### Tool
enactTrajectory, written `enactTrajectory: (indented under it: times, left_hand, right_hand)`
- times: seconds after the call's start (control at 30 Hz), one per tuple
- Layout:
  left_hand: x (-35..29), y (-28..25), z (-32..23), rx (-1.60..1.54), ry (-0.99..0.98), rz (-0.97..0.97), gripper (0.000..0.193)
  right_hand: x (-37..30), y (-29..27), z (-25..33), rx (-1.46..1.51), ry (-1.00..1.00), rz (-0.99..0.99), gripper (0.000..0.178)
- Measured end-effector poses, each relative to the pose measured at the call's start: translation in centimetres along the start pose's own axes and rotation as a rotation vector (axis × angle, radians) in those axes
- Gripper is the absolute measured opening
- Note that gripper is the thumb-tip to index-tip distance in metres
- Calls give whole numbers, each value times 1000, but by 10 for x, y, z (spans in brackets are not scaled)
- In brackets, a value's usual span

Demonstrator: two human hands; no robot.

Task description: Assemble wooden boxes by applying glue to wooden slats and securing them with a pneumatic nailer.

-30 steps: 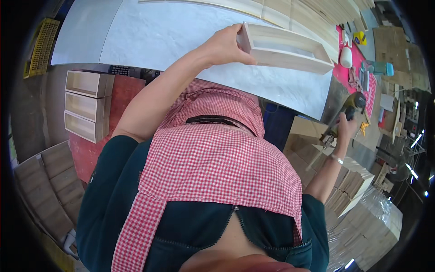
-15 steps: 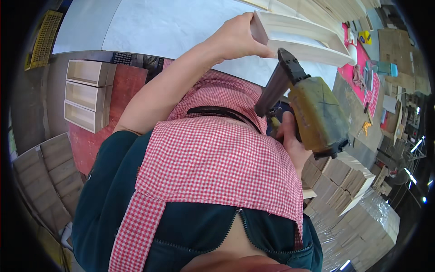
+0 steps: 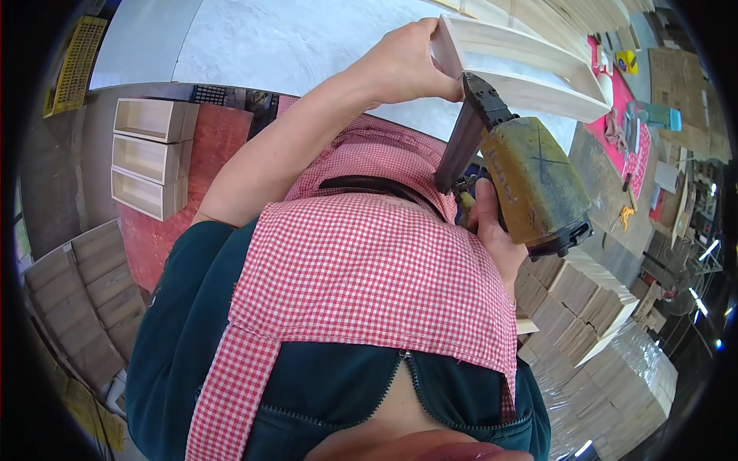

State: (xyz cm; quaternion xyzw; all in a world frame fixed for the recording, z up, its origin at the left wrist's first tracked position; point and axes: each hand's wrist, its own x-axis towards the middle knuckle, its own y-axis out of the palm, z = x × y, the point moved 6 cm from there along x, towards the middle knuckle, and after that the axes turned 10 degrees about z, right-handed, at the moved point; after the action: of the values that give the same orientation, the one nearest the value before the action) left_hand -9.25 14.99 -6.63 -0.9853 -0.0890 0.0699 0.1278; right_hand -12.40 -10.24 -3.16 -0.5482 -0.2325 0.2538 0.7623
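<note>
My left hand (image 3: 403, 65) is closed around the near-left end of a long, narrow frame of pale wood (image 3: 553, 98), thumb on its lower side. The frame is tilted above the white worktop, and the worktop shows through its middle. In my right hand (image 3: 493, 227) is the handle of a pneumatic nail gun (image 3: 538, 180) with a worn yellow body and a dark magazine. Its black nose is at the frame's corner, close beside my left thumb; whether it touches the wood I cannot tell. The nail gun hides part of my right fingers.
The white worktop (image 3: 254, 42) runs across the top. Three small wooden boxes (image 3: 142, 160) stand on a red board (image 3: 219, 146) at left. Stacked wooden pieces (image 3: 580, 300) and film-wrapped stacks (image 3: 615, 392) are at lower right. A yellow crate (image 3: 75, 65) is far left.
The nail gun's nose has shifted slightly left and up toward the frame's corner. The frame's right end has moved a little right and down. My left hand keeps its grip.
</note>
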Motion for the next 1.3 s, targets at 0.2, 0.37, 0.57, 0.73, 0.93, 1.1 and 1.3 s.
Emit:
enactTrajectory:
  times: [0.2, 0.37, 0.57, 0.73, 0.93, 1.1, 1.3]
  left_hand:
    - [-2, -1, -5, -14, -21, 5, 83]
    - [-2, -1, -4, -10, -25, 5, 82]
    - [4, -4, 3, -240, -111, 66, 81]
    - [14, 4, 21, -606, -160, 160, 55]
    - [13, 3, 22, -597, -149, 152, 58]
    - [14, 2, 26, -589, -155, 154, 53]
    - [13, 4, 22, -664, -107, 141, 47]
  right_hand:
    - [-3, 0, 0, -77, -10, 33, 53]
    - [-5, 2, -15, 213, 263, 161, 57]
    - [-13, 12, -24, 562, 590, 327, 64]
    - [-13, 12, -15, 864, 741, 306, 70]
    - [-7, 11, -9, 992, 702, 281, 76]
    - [-12, 15, -14, 992, 744, 256, 76]
    - [-6, 11, -6, 930, 717, 266, 76]
